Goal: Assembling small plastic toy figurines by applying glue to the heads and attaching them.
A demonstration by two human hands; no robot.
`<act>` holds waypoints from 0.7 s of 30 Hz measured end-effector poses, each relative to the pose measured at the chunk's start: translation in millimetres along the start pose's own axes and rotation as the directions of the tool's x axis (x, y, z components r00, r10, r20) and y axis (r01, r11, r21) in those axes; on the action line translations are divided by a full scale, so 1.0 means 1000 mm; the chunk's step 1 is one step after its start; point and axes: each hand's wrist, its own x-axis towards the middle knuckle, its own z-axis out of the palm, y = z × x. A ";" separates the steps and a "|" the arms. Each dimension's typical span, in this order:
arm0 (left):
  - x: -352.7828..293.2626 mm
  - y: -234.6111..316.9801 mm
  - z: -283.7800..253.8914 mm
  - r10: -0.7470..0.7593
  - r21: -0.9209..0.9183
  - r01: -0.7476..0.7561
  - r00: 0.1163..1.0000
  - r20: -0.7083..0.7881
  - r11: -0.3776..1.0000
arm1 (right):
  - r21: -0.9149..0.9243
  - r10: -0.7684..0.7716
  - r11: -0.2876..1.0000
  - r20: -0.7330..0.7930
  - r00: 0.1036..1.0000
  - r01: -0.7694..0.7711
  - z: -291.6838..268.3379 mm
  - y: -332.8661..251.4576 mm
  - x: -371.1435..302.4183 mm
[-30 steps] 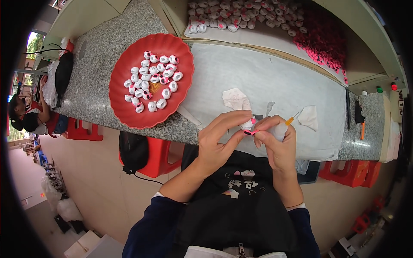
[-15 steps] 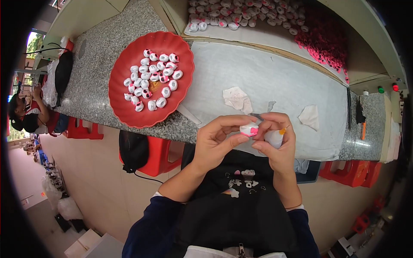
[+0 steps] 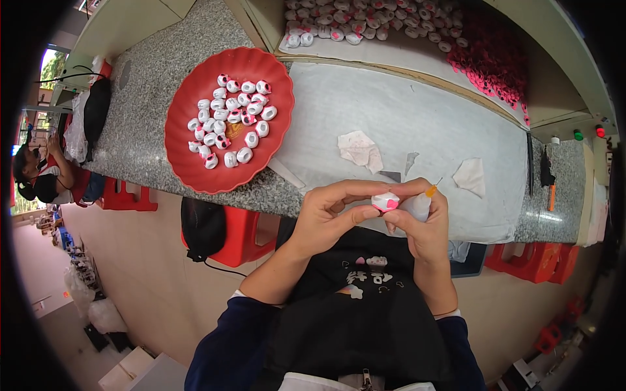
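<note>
Between the fingertips of my left hand (image 3: 324,212) is a small white rounded piece with a pink part (image 3: 385,201). The fingers of my right hand (image 3: 427,218) press against the same piece from the other side. My right hand also holds a small translucent glue bottle (image 3: 417,206), whose orange tip and thin metal needle point up and to the right. Both hands are closed, above the front edge of the white-covered worktop. To the left stands a red scalloped plate (image 3: 179,153), holding many similar white pieces (image 3: 244,155) with pink and black parts.
Crumpled white cloths (image 3: 469,177) lie on the white sheet (image 3: 404,111). A shelf at the back carries rows of white pieces (image 3: 365,19) and a heap of pink parts (image 3: 492,65). A red stool (image 3: 241,238) stands below the table; another person (image 3: 55,169) sits far left.
My right fingers have closed in against the white piece, which has turned and sits slightly lower. The glue bottle has tilted a little, and its needle now shows.
</note>
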 end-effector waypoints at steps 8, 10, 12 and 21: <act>0.001 -0.007 -0.005 0.159 0.231 -0.162 0.987 0.031 0.959 | -0.062 -0.022 0.998 0.003 1.000 0.022 -0.001 0.004 0.003; -0.001 -0.007 -0.006 0.186 0.265 -0.189 0.982 0.037 0.946 | -0.061 -0.022 0.998 0.027 0.999 0.024 -0.001 0.005 0.002; -0.001 -0.009 -0.003 0.088 0.066 -0.087 0.996 -0.010 0.994 | -0.030 0.027 0.999 0.006 1.000 -0.027 -0.004 0.005 0.003; -0.007 -0.007 -0.011 0.064 -0.077 -0.056 0.994 0.093 0.995 | 0.045 0.102 0.993 0.104 0.989 -0.107 -0.002 0.008 0.000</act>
